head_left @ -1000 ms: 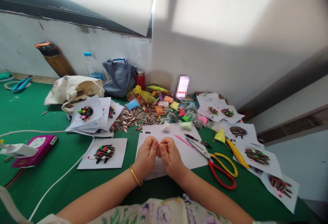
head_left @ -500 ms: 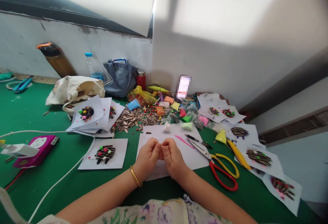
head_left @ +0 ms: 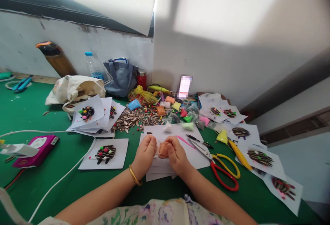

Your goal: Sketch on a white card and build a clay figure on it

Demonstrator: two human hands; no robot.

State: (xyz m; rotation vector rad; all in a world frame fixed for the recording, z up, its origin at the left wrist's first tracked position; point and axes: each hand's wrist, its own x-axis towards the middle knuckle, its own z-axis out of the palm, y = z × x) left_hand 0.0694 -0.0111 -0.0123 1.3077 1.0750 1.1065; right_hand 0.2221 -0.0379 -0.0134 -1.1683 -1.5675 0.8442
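Above the white paper, a lump of light orange clay shows between my hands, apparently in a clear plastic wrapper. My left hand, with a gold bangle on its wrist, pinches the clear edge of this packet. On its other side, my right hand grips the packet by the clay. A single sunflower seed lies on the paper beyond my left hand. To the right of my right hand are a pink strip, a black pen and open scissors with red and yellow handles.
Sunflower seeds and several clay packets spread behind the paper. Seed-and-clay pictures lie at left and right. A white cable crosses the left side. Bags and bottles stand along the wall.
My hands have moved apart a little, and the orange clay between them has come into view. The things on the table stay where they were.
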